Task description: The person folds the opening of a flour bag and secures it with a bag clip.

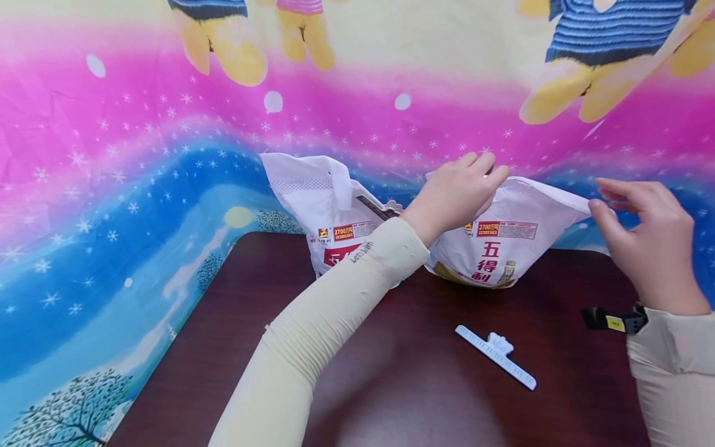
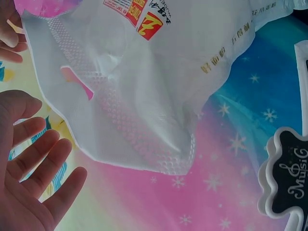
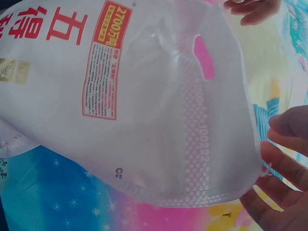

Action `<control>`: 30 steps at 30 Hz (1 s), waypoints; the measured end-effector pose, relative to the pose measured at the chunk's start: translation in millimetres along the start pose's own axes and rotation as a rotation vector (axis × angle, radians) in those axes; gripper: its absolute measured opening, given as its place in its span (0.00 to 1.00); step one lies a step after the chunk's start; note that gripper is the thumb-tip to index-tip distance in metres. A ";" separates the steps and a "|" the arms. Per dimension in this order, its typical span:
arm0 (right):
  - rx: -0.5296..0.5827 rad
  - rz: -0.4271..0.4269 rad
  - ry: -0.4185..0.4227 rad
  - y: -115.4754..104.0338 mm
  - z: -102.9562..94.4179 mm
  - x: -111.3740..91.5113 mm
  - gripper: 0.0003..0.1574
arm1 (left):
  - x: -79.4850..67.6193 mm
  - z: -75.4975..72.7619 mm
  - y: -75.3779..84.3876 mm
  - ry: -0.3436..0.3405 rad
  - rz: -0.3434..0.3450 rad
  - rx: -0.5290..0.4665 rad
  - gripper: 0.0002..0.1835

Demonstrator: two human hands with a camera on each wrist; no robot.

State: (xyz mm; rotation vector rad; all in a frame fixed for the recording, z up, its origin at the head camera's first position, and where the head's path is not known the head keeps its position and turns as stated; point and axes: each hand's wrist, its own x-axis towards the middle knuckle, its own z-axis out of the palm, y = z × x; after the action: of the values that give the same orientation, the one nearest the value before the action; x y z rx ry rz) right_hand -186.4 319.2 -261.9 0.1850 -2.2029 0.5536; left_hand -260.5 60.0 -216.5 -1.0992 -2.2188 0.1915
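Observation:
A white flour bag [image 1: 503, 248] with red lettering stands upright on the table, its flat top with a cut-out handle hole spread wide. Over its upper left part is my left hand [image 1: 460, 192]; in the left wrist view the fingers [image 2: 45, 159] are spread, apart from the bag's edge. My right hand [image 1: 650, 233] is at the bag's upper right corner. Its loosely bent fingers [image 3: 276, 192] lie right beside that corner; whether they touch it I cannot tell. A pale blue sealing clip [image 1: 496, 357] lies on the table in front of the bag.
A second white flour bag [image 1: 329, 217] stands to the left, partly behind my left forearm. A black and white clip [image 2: 288, 173] marked "Music" sits at its top. The dark wooden table [image 1: 391, 366] meets a colourful printed cloth [image 1: 139, 155] behind.

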 end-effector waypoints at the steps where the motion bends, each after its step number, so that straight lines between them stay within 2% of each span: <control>1: -0.006 0.019 -0.033 0.5 0.4 0.3 0.25 | 0.5 0.1 0.5 -0.007 0.000 -0.007 0.20; 4: -0.022 0.062 -0.123 1.8 2.4 0.9 0.27 | 1.4 0.6 1.7 -0.030 -0.008 -0.017 0.21; 8: -0.002 0.083 -0.198 3.8 4.8 4.2 0.28 | 3.7 2.5 4.0 -0.043 -0.016 -0.030 0.23; 14: 0.011 0.072 -0.257 8.0 6.7 8.8 0.31 | 10.7 5.8 10.7 -0.053 -0.048 -0.055 0.24; 20: 0.032 0.035 -0.329 10.7 5.8 15.4 0.32 | 16.9 5.9 17.2 -0.109 -0.101 -0.065 0.26; 25: 0.030 0.023 -0.386 13.6 7.8 19.3 0.34 | 22.1 6.1 22.3 -0.154 -0.105 -0.058 0.29; 30: 0.007 0.025 -0.433 16.6 12.0 22.1 0.36 | 27.0 6.9 28.3 -0.162 -0.087 -0.049 0.29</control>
State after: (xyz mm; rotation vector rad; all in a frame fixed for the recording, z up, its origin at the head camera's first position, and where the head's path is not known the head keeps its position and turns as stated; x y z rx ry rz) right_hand -214.1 329.9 -257.0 0.3047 -2.6255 0.5766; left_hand -257.9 99.5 -219.9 -1.0426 -2.4224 0.1956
